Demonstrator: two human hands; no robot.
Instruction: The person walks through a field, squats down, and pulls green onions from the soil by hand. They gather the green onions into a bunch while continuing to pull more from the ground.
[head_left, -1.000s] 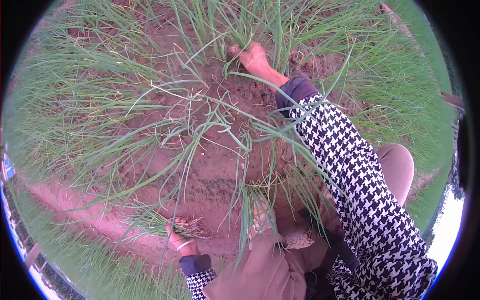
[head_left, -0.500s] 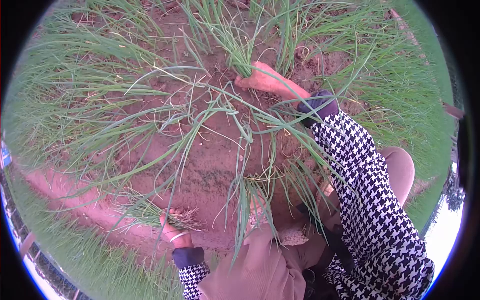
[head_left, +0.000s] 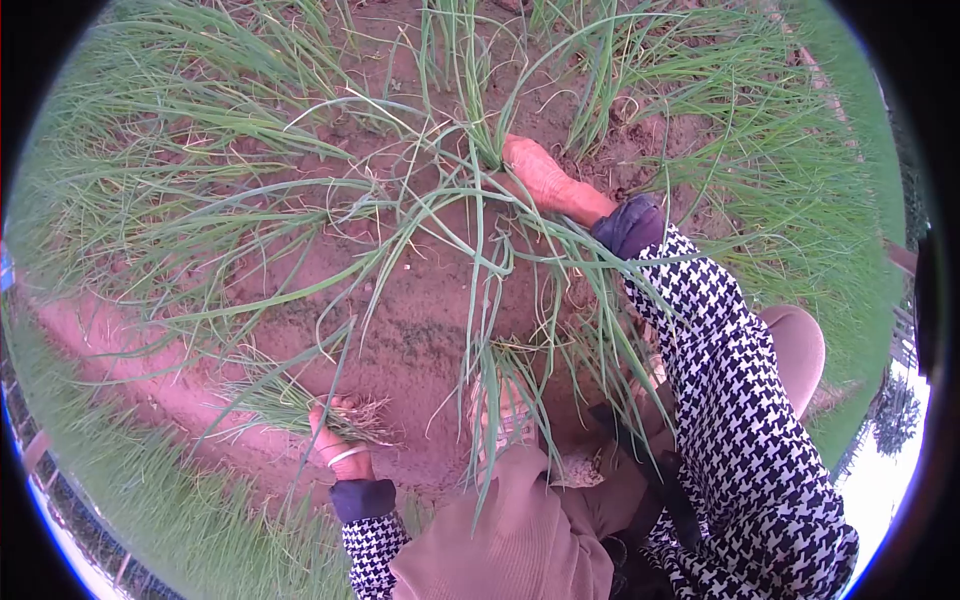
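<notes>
My right hand [head_left: 545, 178] reaches forward to the soil, its fingers closed around the base of a clump of green onions [head_left: 478, 110]. Long leaves hide the fingertips there. Low on the left, my left hand [head_left: 332, 440] is wrapped round a bunch of green onions [head_left: 275, 402], whose pale stringy roots [head_left: 368, 420] point right and leaves point left. A white band circles that wrist. Bent, long onion leaves [head_left: 430, 205] sprawl across the middle between the two hands.
Rows of green onions [head_left: 220, 120] grow at the left and right [head_left: 770, 170]. Reddish bare soil [head_left: 420, 340] lies in front of my knees [head_left: 510, 530]. A raised earth edge [head_left: 110, 370] and grass [head_left: 180, 510] run along the lower left.
My right hand has shifted slightly right and down with its grip on the clump, whose leaves now stand more upright. My left hand has moved slightly left and up with its bunch.
</notes>
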